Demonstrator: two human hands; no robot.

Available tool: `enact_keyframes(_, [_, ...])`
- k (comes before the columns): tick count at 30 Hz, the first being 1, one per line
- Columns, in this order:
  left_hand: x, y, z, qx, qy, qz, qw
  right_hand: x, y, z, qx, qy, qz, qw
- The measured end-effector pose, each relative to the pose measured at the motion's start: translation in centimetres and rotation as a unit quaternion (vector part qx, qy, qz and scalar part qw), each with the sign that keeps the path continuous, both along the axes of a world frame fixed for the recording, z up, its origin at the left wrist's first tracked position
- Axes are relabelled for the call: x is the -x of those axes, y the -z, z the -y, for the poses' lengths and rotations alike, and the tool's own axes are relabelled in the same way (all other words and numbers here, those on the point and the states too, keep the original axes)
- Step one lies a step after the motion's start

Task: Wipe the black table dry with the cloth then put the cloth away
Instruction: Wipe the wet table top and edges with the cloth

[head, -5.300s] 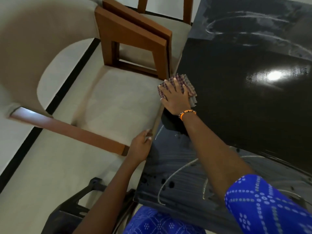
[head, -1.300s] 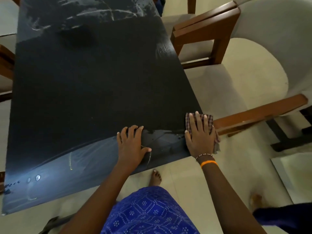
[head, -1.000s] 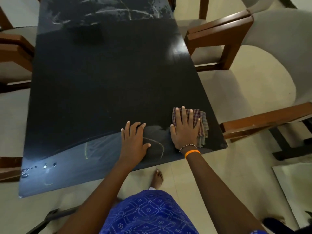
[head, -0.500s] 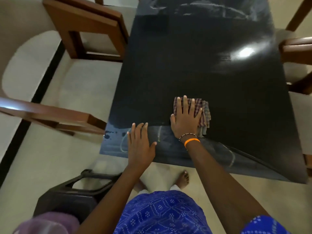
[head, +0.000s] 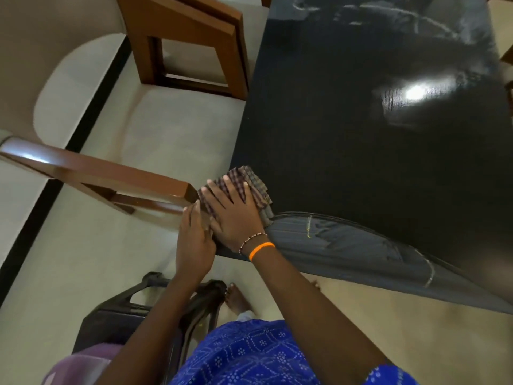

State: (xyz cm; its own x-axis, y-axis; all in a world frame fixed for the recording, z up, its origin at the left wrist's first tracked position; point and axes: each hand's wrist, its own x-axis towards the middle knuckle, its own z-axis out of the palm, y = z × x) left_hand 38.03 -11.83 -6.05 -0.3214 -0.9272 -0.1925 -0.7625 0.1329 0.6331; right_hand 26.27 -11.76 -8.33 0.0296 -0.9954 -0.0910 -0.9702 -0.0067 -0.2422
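The black table (head: 361,151) fills the upper right, with a wet, streaked band along its near edge and more streaks at the far end. A checked cloth (head: 251,182) lies at the table's near left corner. My right hand (head: 231,211) presses flat on the cloth with fingers spread. My left hand (head: 194,236) rests at the table's left edge, right beside the right hand, fingers straight, its tips near the chair's arm.
A wooden-armed chair (head: 105,176) with a pale cushion stands tight against the table's left side. A second wooden chair (head: 194,31) is farther back. A dark plastic stool (head: 133,318) stands by my feet at the lower left.
My right hand has slid the cloth leftward to the table's left corner. My left hand has moved to the table's left edge beside it. The view has swung left.
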Motion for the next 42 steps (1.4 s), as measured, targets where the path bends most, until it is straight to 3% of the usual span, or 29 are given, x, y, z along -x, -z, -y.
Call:
enact_keyframes(4, [0.5,-0.3,0.4,-0.046,-0.007,-0.046,0.998,3.7,-0.2,-2.9,0.022,0.059,-0.040,0.997])
enact_keyframes(7, [1.3,0.6,0.8,-0.048,0.003,-0.022,0.999,8.2,-0.3,-6.3,0.003,0.155,-0.062,0.986])
enact_keyframes(14, [1.3,0.7,1.7,-0.069,-0.019,-0.029,0.997,16.9,-1.0,-14.7,-0.028,0.401,-0.055,0.914])
enact_keyframes(20, [-0.2,0.8,1.3,-0.245,-0.140,-0.176,0.943,14.3,-0.5,-13.4,-0.024,0.517,-0.026,0.855])
enact_keyframes(24, [-1.1,0.2,0.6,-0.283,-0.172,-0.230,0.915,8.6,-0.4,-9.7,-0.024,0.449,-0.044,0.892])
enact_keyframes(31, [-2.6,0.1,-0.7,-0.345,-0.178,-0.257,0.885,-4.7,-0.6,-4.3,-0.015,0.195,-0.036,0.980])
enact_keyframes(36, [-3.3,0.5,-1.3,-0.415,-0.247,-0.289,0.827,-2.3,-0.4,-6.9,0.011,0.034,-0.045,0.998])
enact_keyframes(39, [-3.5,0.8,-1.7,-0.446,-0.271,-0.337,0.784,1.0,-0.3,-9.6,0.012,0.047,-0.060,0.997])
enact_keyframes(42, [-3.7,0.8,-1.9,-0.455,-0.268,-0.359,0.770,4.6,-0.4,-12.1,-0.009,0.119,-0.075,0.990])
